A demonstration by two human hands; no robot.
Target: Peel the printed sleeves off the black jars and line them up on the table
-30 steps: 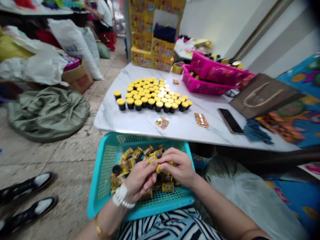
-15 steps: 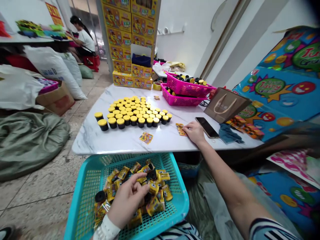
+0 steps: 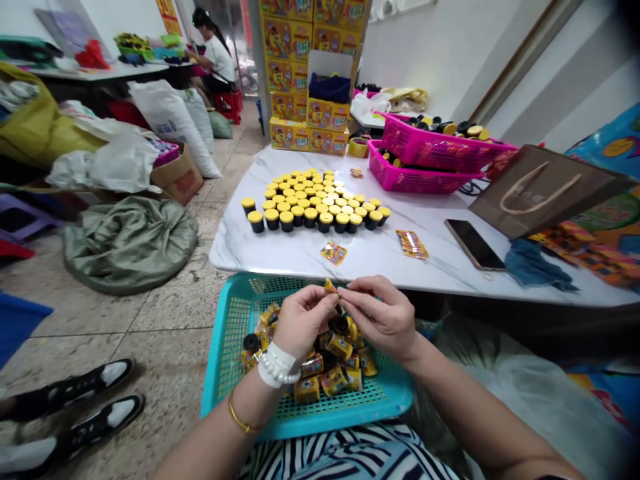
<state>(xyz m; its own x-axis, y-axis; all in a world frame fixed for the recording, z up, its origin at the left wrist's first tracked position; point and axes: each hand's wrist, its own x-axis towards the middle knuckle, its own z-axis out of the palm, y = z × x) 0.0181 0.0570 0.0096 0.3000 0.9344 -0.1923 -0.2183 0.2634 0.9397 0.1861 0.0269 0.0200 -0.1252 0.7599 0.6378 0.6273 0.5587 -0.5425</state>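
Observation:
My left hand (image 3: 304,321) and my right hand (image 3: 384,316) meet over the turquoise basket (image 3: 214,373), fingertips nearly touching. Both are closed in a pinch on a small yellow printed wrapper (image 3: 330,286), mostly hidden by the fingers. In the basket lie several small tubs in yellow printed wrappers (image 3: 334,380), along with a bare black tub (image 3: 251,342). On the marble-patterned table (image 3: 280,257), one flat printed wrapper (image 3: 333,252) lies just beyond my hands. A small stack of the same wrappers (image 3: 412,244) is farther right.
Yellow-lidded black tubs (image 3: 310,207) stand grouped on the table. Pink baskets (image 3: 425,177) are stacked behind, near a phone (image 3: 475,244), a paper bag (image 3: 540,190) and a blue cloth (image 3: 537,263). Yellow boxes (image 3: 290,77) rise at the back. Someone's shoes (image 3: 100,407) are at left.
My right hand has left the wrapper stack on the table and come to my left hand. My left hand has risen from the basket's contents, and both now pinch a wrapper. The view has shifted.

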